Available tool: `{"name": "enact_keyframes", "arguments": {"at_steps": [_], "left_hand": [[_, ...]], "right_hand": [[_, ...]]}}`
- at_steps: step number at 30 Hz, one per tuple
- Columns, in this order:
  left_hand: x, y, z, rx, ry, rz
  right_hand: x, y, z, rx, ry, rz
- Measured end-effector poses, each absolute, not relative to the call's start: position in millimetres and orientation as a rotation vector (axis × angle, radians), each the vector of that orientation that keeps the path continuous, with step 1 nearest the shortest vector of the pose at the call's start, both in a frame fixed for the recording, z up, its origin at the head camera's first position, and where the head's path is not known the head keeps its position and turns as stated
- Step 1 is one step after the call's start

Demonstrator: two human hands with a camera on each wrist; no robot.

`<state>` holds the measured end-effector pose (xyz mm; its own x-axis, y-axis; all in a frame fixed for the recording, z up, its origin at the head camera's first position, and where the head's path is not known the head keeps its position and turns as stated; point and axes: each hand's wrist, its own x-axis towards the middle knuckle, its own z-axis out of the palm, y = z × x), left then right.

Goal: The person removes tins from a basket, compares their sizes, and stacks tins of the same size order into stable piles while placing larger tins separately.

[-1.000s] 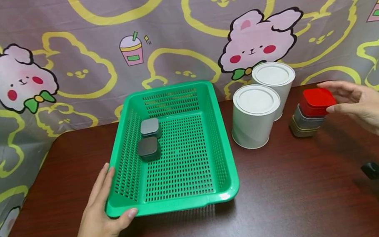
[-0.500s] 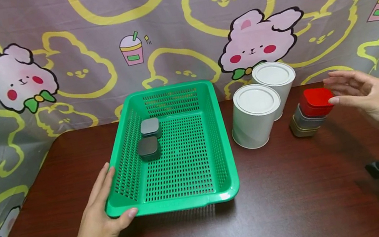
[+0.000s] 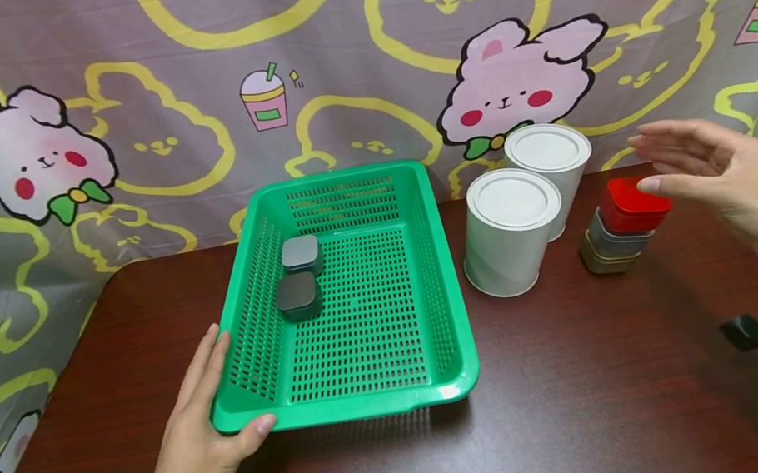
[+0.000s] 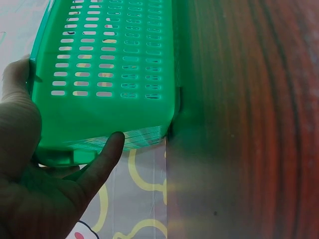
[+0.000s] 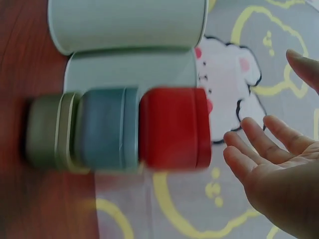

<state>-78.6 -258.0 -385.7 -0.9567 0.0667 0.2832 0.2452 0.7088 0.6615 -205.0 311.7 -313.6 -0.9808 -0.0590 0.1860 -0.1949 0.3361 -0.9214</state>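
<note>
My left hand [image 3: 194,438] holds the near left corner of a green plastic basket [image 3: 348,407], thumb over the rim and fingers along the outer side; the left wrist view shows the hand [image 4: 55,194] at that corner. Inside the basket two small rounded-square boxes, one light grey [image 3: 301,252] and one dark grey [image 3: 297,291], sit at the left. My right hand [image 3: 742,181] hovers just above and right of a stack: red box [image 3: 635,200] on top, blue-grey box [image 3: 618,232], olive box [image 3: 607,257] lowest. In the right wrist view a gap separates the fingers [image 5: 259,144] from the red box.
Two white lidded cans, a nearer one [image 3: 511,234] and a farther one [image 3: 550,151], stand between basket and stack. A patterned curtain [image 3: 331,50] hangs behind the dark wooden table [image 3: 569,406].
My right hand lets go of the red box, draws back to the right, then rises above it. The red box stays on the stack. My left hand and the basket keep still.
</note>
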Motion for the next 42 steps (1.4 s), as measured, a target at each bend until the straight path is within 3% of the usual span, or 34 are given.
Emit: {"name": "enact_keyframes", "arguments": {"at_steps": [15,23,42], "left_hand": [[-76.5,-256.6,-386.1,-0.245,-2.67,-1.077],[-78.2,-258.1,-386.3,-0.238,-2.685,-1.083],[-76.5,-256.4,-384.0,-0.228,-2.695,-1.081]], "right_hand": [[-202.7,242.5,-277.1,0.506,-2.382,2.003],[-201.9,202.7,-259.7,0.52,-2.592,1.729],[-229.5,125.9,-259.1,0.615,-2.547,1.921]]}}
